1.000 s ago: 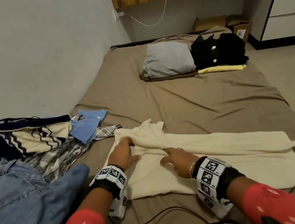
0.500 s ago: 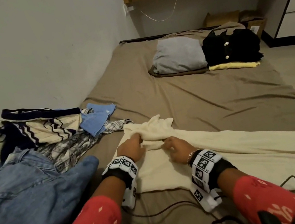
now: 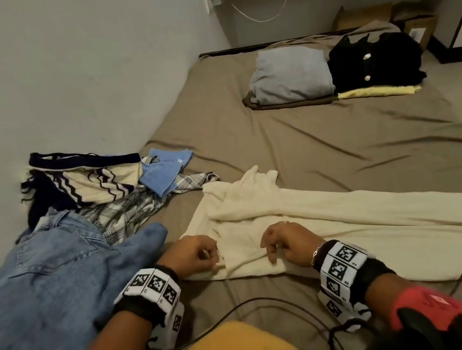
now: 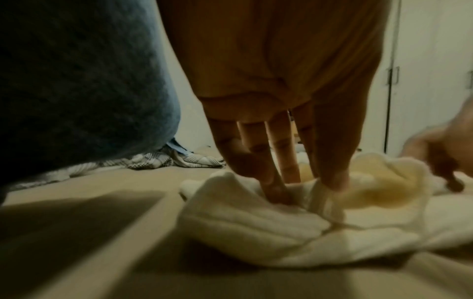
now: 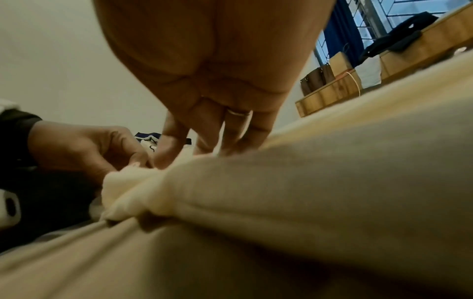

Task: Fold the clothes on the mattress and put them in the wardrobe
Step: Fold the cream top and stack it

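Both hands worked the cream garment (image 3: 309, 222): my left hand (image 3: 194, 256) pinched its near edge between curled fingers (image 4: 271, 178), my right hand (image 3: 286, 242) gripped a bunched fold beside it. Soft and ribbed, it lay half-folded across the mattress (image 3: 326, 142), just beside the jeans (image 3: 57, 282).

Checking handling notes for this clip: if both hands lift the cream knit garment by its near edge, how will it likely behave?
Probably floppy: the cream knit garment already bunches where the left hand and right hand pinch it. Its long far end would likely drag across the mattress. The fuzzy knit looks unlikely to slip.
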A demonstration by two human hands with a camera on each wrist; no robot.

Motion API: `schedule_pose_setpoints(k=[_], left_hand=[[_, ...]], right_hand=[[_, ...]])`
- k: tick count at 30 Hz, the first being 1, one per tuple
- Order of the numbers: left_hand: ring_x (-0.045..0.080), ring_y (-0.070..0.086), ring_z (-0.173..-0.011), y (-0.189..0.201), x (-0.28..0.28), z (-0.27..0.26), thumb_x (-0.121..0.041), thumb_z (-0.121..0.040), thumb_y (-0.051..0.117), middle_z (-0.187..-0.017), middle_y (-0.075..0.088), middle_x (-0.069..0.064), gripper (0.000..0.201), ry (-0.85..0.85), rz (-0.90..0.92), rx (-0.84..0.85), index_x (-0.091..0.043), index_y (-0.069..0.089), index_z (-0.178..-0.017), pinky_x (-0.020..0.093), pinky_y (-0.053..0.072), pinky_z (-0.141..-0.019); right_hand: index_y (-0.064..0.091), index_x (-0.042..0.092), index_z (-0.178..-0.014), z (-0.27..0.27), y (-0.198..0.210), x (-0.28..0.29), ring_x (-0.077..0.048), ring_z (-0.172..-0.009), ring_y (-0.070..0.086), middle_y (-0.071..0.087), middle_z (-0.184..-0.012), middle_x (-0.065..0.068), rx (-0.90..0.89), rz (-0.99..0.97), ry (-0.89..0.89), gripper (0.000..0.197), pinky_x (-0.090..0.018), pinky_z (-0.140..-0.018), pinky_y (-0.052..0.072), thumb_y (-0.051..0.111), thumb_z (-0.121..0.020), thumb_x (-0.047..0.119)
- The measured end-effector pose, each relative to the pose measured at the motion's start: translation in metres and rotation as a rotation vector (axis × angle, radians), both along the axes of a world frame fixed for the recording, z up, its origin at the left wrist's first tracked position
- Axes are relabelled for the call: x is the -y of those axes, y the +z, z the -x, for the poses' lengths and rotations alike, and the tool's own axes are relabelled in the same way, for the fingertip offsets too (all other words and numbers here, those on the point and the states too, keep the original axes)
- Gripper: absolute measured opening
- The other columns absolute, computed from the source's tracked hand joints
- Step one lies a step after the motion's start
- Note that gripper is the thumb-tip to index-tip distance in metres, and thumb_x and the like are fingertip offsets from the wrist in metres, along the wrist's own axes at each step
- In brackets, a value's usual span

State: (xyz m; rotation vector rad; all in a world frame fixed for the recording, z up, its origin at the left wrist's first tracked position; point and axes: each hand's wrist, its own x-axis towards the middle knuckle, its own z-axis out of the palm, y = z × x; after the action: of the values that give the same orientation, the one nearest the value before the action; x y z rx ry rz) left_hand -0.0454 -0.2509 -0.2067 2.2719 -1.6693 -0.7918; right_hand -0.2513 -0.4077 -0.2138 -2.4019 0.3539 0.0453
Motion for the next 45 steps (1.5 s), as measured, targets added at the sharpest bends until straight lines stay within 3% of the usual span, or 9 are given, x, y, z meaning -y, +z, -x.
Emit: schedule_pose_setpoints(k=[5,10,13,16,20,26,34,38,45], left_hand=[[-0.002,0.05,-0.046,0.008,0.01,-0.003,-0.014,-0.087,0.063,-0.061,0.053,-0.004,0.016,0.369,0.259,-0.072,-0.02,0.053,-0.076,0.021,0.039,-0.049],[0.009,0.049,-0.033,0.01,0.031,0.017,-0.029,-0.097,0.047,-0.061,0.057,0.006,0.013,0.539,0.018,-0.286,-0.017,0.043,-0.102,0.015,0.031,-0.03],[0.025,0.057,-0.052,0.007,0.048,0.016,-0.044,-0.094,0.047,-0.064,0.057,0.011,0.037,0.657,0.013,-0.2,-0.007,0.051,-0.095,0.024,0.044,-0.045],[0.04,0.064,-0.083,0.002,0.056,0.003,-0.036,-0.097,0.042,-0.094,0.064,0.029,0.048,0.808,0.03,-0.175,0.009,0.053,-0.106,0.043,0.052,-0.072],[0.012,0.046,-0.027,0.013,0.048,0.001,0.003,-0.093,0.041,-0.058,0.057,0.015,0.027,0.724,-0.036,-0.342,-0.009,0.044,-0.117,0.013,0.032,-0.03],[0.005,0.041,-0.024,0.021,0.06,0.016,0.004,-0.085,0.056,-0.042,0.054,-0.004,0.048,0.529,-0.028,-0.397,-0.02,0.035,-0.122,0.011,0.025,-0.028],[0.016,0.048,-0.049,0.021,0.059,0.018,-0.053,-0.091,0.044,-0.06,0.055,0.006,0.036,0.771,-0.035,-0.764,-0.018,0.044,-0.095,0.02,0.047,-0.039],[0.017,0.048,-0.063,0.022,0.063,0.024,-0.035,-0.092,0.054,-0.075,0.047,0.008,0.02,0.771,-0.019,-0.905,-0.016,0.055,-0.097,0.021,0.05,-0.044],[0.008,0.052,-0.048,0.027,0.069,0.018,0.005,-0.086,0.057,-0.062,0.056,0.001,0.018,0.793,0.303,-0.94,-0.011,0.058,-0.078,0.017,0.047,-0.046]], right_hand=[[0.057,0.017,-0.111,-0.003,-0.006,-0.005,-0.024,-0.108,0.049,0.059,-0.112,-0.005,-0.045,0.081,-0.069,0.042,-0.028,-0.09,0.038,0.043,-0.079,-0.005],[0.042,0.021,-0.133,-0.016,-0.004,-0.012,-0.026,-0.118,0.038,0.044,-0.126,-0.006,-0.071,0.258,-0.009,0.048,-0.033,-0.093,0.037,0.049,-0.087,0.01],[0.043,0.018,-0.13,-0.026,-0.006,-0.016,-0.028,-0.117,0.039,0.042,-0.124,-0.009,-0.165,0.321,-0.033,0.043,-0.036,-0.09,0.039,0.053,-0.088,0.015],[0.054,0.015,-0.116,-0.028,-0.002,-0.007,-0.029,-0.109,0.05,0.05,-0.118,-0.009,-0.1,0.285,-0.16,0.026,-0.031,-0.083,0.039,0.049,-0.09,0.015],[0.049,0.026,-0.085,-0.027,0.011,0.012,-0.031,-0.074,0.065,0.064,-0.092,-0.013,0.103,-0.147,-0.37,0.02,-0.025,-0.054,0.045,0.044,-0.09,0.008],[0.045,0.022,-0.078,-0.031,0.013,0.024,-0.013,-0.06,0.057,0.056,-0.074,-0.003,0.17,-0.501,-0.339,0.022,-0.02,-0.053,0.045,0.048,-0.093,0.005],[0.047,0.015,-0.076,-0.017,0.006,0.024,-0.011,-0.069,0.05,0.059,-0.087,-0.002,0.213,-0.926,-0.317,0.022,-0.022,-0.064,0.042,0.043,-0.097,0.01],[0.053,0.009,-0.081,-0.011,0.005,0.02,-0.013,-0.077,0.053,0.065,-0.098,-0.003,0.242,-0.939,-0.3,0.017,-0.023,-0.062,0.039,0.044,-0.095,0.006],[0.057,0.011,-0.077,-0.014,0.005,0.023,0.009,-0.063,0.055,0.058,-0.08,-0.001,0.369,-0.777,-0.368,0.029,-0.008,-0.059,0.043,0.057,-0.076,-0.018]])
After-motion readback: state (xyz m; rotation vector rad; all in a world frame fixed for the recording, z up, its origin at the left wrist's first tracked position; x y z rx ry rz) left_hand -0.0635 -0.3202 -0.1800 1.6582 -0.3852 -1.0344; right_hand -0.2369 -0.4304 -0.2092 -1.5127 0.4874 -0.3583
